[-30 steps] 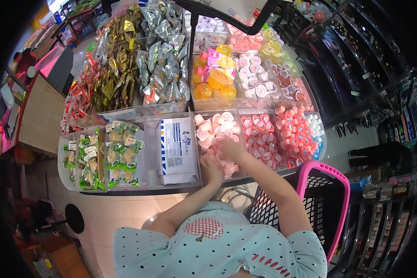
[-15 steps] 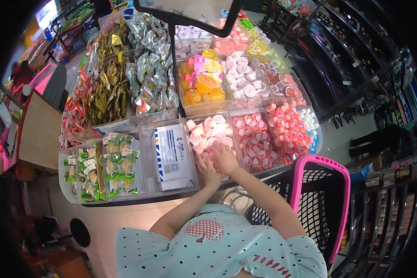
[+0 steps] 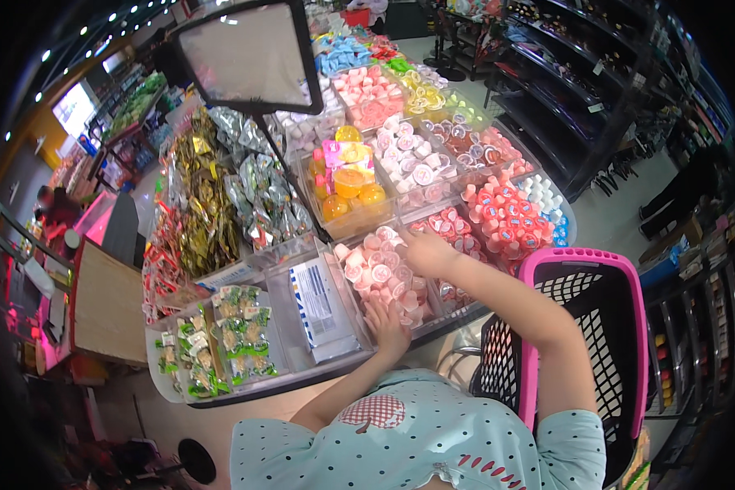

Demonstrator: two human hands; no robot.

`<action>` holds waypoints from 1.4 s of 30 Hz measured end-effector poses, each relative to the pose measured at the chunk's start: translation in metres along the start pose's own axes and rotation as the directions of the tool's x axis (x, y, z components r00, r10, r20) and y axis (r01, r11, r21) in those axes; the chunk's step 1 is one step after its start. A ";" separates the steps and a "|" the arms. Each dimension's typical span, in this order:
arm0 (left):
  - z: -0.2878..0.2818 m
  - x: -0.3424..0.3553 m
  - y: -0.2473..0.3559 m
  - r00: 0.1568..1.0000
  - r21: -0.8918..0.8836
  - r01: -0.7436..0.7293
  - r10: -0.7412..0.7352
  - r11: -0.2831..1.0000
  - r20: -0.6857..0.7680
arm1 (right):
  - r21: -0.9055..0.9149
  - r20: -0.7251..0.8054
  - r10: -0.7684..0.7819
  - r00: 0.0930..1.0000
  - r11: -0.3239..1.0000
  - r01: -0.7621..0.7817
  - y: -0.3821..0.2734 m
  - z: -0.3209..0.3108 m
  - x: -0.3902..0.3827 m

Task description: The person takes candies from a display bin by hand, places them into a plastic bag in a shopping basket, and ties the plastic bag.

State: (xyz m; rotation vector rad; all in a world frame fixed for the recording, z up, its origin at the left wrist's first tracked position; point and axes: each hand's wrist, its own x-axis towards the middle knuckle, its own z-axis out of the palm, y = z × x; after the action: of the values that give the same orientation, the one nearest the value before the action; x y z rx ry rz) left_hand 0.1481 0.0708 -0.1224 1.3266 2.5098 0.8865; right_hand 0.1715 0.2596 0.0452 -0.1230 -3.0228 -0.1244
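Note:
Small pale pink jelly cups with clear film lids fill a compartment of the display bin in front of me. At the near edge of that pile my left hand lies with its fingers stretched out against the cups. My right hand reaches over the right side of the same pile, by the divider. A finger of it points out toward the cups, the others are partly hidden, and no cup shows in it. Deeper pink cups sit in the compartment beyond this hand.
A black shopping basket with a pink rim stands at my right. Left of the cups lies a white printed packet, then green-and-clear snack packets. A framed sign on a pole rises from the bins. Dark shelves line the right.
My hands were together on the pale pink cups and are now apart. The right moved up and right; the left stays at the near edge. The view has shifted and tilted.

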 end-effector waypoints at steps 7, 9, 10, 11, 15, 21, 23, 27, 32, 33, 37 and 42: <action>-0.035 0.005 0.037 0.995 0.032 -0.054 0.051 0.998 0.081 | 0.053 -0.196 0.079 0.977 0.996 -0.070 0.010 -0.106 -0.109; -0.043 0.007 0.057 0.965 -0.186 -0.261 0.258 0.947 -0.041 | 0.086 -0.354 0.168 0.920 0.985 -0.146 0.021 -0.132 -0.150; -0.048 0.009 0.071 0.950 -0.225 -0.314 0.304 0.923 -0.079 | 0.085 -0.369 0.285 0.885 0.958 -0.273 0.021 -0.153 -0.170; -0.049 0.012 0.084 0.939 -0.228 -0.341 0.342 0.912 -0.034 | 0.129 -0.481 0.378 0.791 0.923 -0.363 0.026 -0.160 -0.195; -0.045 0.032 0.136 0.858 -0.313 -0.513 0.469 0.799 -0.210 | 0.295 -0.514 0.725 0.459 0.652 -0.699 0.039 -0.172 -0.309; -0.051 0.056 0.219 0.816 -0.553 -0.566 0.511 0.612 -0.269 | 0.437 -0.405 0.912 0.069 0.260 -0.861 0.026 -0.104 -0.445; -0.052 0.055 0.261 0.778 -0.609 -0.592 0.572 0.527 -0.261 | 0.279 -0.275 0.959 0.061 0.141 -0.950 0.015 -0.063 -0.478; -0.042 0.059 0.323 0.515 -0.624 -0.745 0.800 0.238 -0.309 | 0.247 0.174 0.985 -0.014 -0.058 -0.967 -0.011 0.031 -0.499; -0.002 0.044 0.387 0.246 -0.741 -0.659 0.968 0.132 -0.046 | 0.192 0.559 0.821 -0.116 -0.264 -0.945 -0.044 0.148 -0.521; -0.002 0.045 0.395 0.170 -0.699 -0.702 0.985 0.135 0.020 | 0.206 0.566 0.818 -0.102 -0.260 -0.943 -0.042 0.161 -0.512; 0.030 0.030 0.431 -0.194 -0.666 -0.745 0.945 0.034 0.264 | 0.072 0.652 0.716 -0.251 -0.388 -0.919 -0.058 0.203 -0.510; 0.101 0.028 0.431 -0.586 -0.643 -0.748 0.620 -0.166 0.521 | 0.074 0.629 0.746 -0.219 -0.338 -0.938 -0.053 0.209 -0.470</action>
State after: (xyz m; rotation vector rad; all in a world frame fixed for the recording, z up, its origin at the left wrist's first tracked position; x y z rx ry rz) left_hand 0.4734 0.3213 0.0466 2.7910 0.0619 -0.1886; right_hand 0.6097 0.1887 -0.2211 -2.5762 -1.7993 1.0680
